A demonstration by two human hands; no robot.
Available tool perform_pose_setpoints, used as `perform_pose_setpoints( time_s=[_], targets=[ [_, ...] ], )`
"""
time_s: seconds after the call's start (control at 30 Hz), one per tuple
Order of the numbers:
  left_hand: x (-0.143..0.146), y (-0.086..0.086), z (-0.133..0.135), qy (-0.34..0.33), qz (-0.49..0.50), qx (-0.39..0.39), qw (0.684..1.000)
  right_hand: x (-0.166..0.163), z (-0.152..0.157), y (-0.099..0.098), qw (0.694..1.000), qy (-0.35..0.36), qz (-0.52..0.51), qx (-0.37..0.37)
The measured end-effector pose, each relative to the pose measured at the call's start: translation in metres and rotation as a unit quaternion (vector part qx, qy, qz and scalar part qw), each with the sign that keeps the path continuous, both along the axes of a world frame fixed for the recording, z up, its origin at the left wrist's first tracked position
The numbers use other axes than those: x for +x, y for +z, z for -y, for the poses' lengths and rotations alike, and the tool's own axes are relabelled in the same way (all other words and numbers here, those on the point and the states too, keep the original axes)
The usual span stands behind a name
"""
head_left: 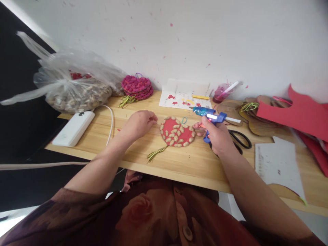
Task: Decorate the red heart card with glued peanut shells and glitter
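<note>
A round red piece (167, 126) edged with peanuts lies flat on the wooden table, with more peanuts across its middle. It has a small teal loop on top and a green tassel (156, 153) at its lower left. My left hand (143, 120) hovers just left of it, fingers curled together; whatever they may hold is hidden. On the other side, my right hand (217, 135) grips a blue glue gun (217, 117) with a white glue stick out of its back. The gun's nozzle points left, above and right of the red piece, apart from it.
A plastic bag of peanuts (77, 97) and a white power bank (74, 128) with a cable stand left. Behind are a magenta stack (137, 87), a sheet with red stars (170, 102) and a cup (221, 94). Black-handled scissors (242, 136), cardboard (261, 126) and red sheets (294, 116) lie right.
</note>
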State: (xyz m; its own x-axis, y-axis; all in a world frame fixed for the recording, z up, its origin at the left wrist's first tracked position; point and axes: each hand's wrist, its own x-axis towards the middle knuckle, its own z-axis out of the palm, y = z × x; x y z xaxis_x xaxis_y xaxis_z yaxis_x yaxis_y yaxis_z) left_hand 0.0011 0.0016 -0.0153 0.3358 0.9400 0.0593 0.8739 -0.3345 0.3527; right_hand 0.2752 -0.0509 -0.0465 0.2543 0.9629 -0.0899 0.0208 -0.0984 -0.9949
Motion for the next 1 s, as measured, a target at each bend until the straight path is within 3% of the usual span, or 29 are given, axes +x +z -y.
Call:
perform_pose_setpoints(
  time_s=[0.33, 0.53, 0.8, 1.0],
  targets=[
    [-0.001, 0.000, -0.002, 0.030, -0.012, 0.031, 0.999, 0.000, 0.001, 0.002, 1.000, 0.009, -0.001, -0.008],
    [0.005, -0.001, 0.019, -0.020, 0.044, -0.018, 0.999, -0.002, 0.002, 0.004, 1.000, 0.006, -0.010, -0.029],
    [0.008, -0.014, 0.050, -0.050, 0.107, -0.007, 0.993, -0.005, 0.006, 0.008, 0.999, 0.022, 0.005, -0.041],
    [0.011, -0.018, 0.057, -0.056, 0.125, -0.008, 0.991, -0.003, 0.004, 0.005, 0.999, 0.019, 0.005, -0.034]
  ],
)
